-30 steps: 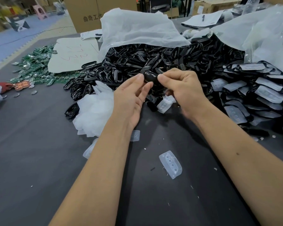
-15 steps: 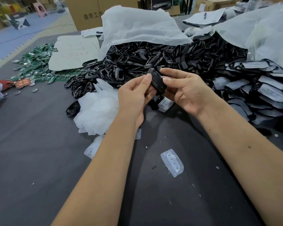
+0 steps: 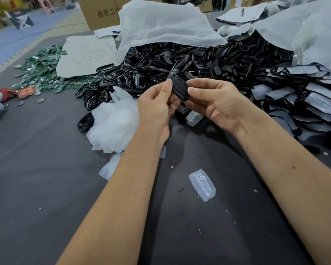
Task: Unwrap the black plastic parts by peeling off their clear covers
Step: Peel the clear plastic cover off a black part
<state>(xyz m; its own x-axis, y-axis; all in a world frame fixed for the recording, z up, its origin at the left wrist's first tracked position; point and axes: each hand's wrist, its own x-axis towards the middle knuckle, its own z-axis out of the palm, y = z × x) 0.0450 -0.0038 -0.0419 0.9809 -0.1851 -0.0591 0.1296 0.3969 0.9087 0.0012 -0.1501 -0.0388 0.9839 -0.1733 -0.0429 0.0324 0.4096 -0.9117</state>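
Soft, even indoor light, faint shadows, sharp centre, wide-angle bending toward blurred edges.

Both hands [image 3: 185,104] pinch one black part [image 3: 178,87]

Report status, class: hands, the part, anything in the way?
Left hand and right hand both pinch one black part above the table. Nothing between them.

Green circuit boards [image 3: 40,67]; cardboard box [image 3: 101,12]
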